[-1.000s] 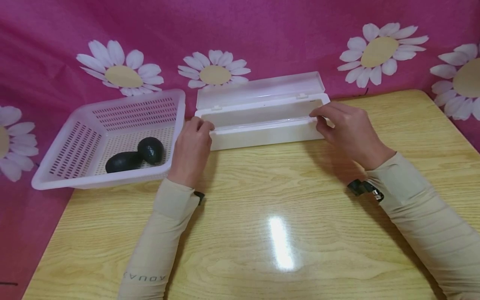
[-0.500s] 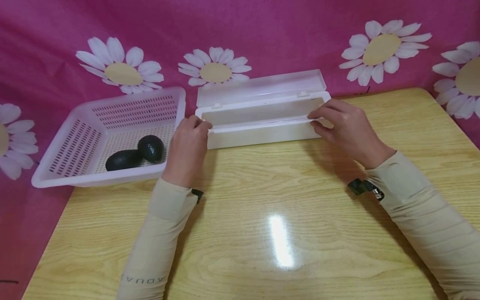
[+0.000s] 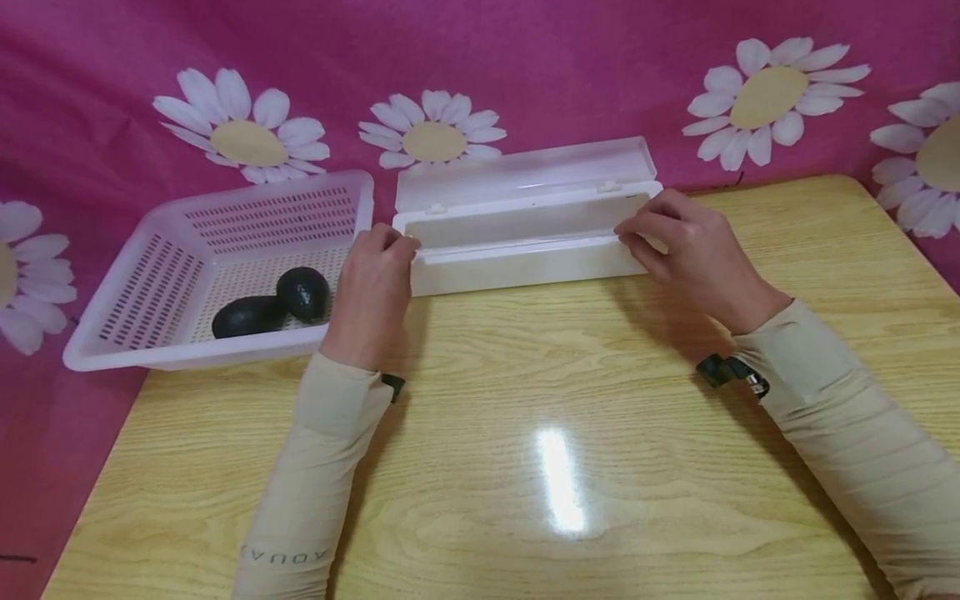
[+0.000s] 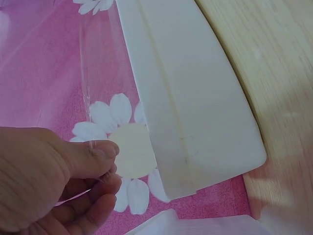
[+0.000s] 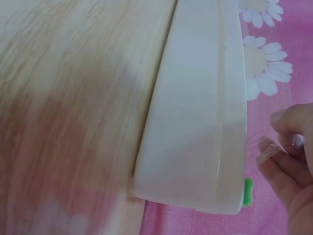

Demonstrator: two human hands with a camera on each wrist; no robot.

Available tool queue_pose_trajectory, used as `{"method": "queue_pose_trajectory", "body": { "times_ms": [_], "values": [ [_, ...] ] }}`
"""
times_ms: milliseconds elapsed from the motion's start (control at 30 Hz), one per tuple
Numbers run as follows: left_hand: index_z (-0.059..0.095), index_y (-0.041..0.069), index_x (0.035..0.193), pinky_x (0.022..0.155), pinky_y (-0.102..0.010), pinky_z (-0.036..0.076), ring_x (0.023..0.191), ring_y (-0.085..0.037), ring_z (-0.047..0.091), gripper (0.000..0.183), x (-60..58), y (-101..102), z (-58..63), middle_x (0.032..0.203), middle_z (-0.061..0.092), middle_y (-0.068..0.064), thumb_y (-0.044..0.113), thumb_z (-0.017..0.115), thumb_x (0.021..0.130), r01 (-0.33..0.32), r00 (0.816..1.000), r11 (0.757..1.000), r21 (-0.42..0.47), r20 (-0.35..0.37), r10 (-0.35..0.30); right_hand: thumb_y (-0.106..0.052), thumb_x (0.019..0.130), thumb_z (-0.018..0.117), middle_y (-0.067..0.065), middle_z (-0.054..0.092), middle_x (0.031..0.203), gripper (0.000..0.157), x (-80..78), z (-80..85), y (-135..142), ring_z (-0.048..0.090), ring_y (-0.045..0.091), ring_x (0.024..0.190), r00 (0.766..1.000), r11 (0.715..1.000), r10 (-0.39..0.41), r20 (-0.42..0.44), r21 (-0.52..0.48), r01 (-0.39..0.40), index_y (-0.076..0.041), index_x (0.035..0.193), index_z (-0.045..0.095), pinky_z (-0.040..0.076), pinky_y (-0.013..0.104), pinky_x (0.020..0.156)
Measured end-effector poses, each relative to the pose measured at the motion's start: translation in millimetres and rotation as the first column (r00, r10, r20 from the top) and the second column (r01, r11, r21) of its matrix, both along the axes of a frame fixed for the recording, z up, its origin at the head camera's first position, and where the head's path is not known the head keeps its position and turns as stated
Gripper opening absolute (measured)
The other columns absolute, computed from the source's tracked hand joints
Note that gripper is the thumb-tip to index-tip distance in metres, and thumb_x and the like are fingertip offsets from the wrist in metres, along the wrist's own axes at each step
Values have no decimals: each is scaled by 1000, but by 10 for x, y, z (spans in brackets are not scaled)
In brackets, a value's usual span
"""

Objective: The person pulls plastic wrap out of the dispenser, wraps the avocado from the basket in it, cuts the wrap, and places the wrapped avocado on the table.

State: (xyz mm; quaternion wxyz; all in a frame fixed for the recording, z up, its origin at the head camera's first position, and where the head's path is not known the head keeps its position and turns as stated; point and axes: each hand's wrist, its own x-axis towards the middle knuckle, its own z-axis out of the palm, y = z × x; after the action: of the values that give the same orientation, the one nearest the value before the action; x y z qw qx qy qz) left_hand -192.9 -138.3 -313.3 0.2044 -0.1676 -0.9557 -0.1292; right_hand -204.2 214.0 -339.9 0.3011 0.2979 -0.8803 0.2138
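Observation:
A long white cling film dispenser box (image 3: 525, 267) lies at the back of the table with its hinged lid (image 3: 525, 173) tipped back. My left hand (image 3: 371, 292) is at the box's left end, thumb and fingers pinching the edge of clear cling film (image 4: 87, 100). At the right end, my right hand (image 3: 693, 262) pinches the film's other side; a crumpled bit of cling film (image 5: 274, 152) shows at its fingertips in the right wrist view. The film stretches between the hands just above the box's front edge, barely visible in the head view.
Left of the box stands a white perforated basket (image 3: 202, 362) holding two dark avocados, one lying (image 3: 247, 317) and one nearer the box (image 3: 303, 293). A small green piece (image 5: 248, 192) sticks out at the box's right end. Behind hangs a pink flowered cloth (image 3: 570, 75).
My left hand has shifted slightly left, away from the box's end. The right hand stays nearly in place, still pinching. The basket and avocados stay put.

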Motion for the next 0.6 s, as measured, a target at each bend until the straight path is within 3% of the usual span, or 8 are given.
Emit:
{"method": "queue_pose_trajectory", "body": {
  "times_ms": [233, 367, 467, 600],
  "values": [
    [74, -3, 114, 100, -47, 57, 107, -39, 66, 22, -33, -35, 4, 114, 72, -22, -6, 59, 98, 23, 999, 999, 44, 23, -24, 3, 93, 71, 21, 74, 113, 15, -38, 21, -7, 72, 37, 99, 997, 999, 34, 74, -13, -33, 5, 107, 71, 59, 53, 88],
    [72, -2, 117, 100, -46, 58, 108, -36, 72, 23, -47, -48, 6, 116, 75, -20, -5, 58, 99, 23, 998, 994, 103, 48, -28, 1, 99, 63, 20, 75, 119, 20, -38, 47, -8, 73, 32, 86, 988, 1000, 4, 152, 24, -8, 4, 118, 62, 60, 45, 76],
    [70, 0, 121, 102, -44, 58, 111, -34, 73, 25, -43, -53, 16, 119, 75, -19, -5, 58, 100, 22, 998, 990, 139, 50, -29, -1, 102, 58, 15, 77, 117, 18, -21, 65, 1, 68, 25, 75, 981, 998, -37, 192, 47, 28, 1, 120, 57, 52, 35, 67],
    [70, 0, 123, 105, -43, 57, 114, -33, 72, 27, -30, -68, 34, 122, 75, -18, -6, 58, 100, 28, 999, 987, 161, 35, -34, -1, 102, 58, 13, 77, 110, 20, -14, 78, 3, 65, 21, 73, 981, 998, -46, 190, 50, 38, -3, 122, 58, 50, 35, 67]
  ]
}}
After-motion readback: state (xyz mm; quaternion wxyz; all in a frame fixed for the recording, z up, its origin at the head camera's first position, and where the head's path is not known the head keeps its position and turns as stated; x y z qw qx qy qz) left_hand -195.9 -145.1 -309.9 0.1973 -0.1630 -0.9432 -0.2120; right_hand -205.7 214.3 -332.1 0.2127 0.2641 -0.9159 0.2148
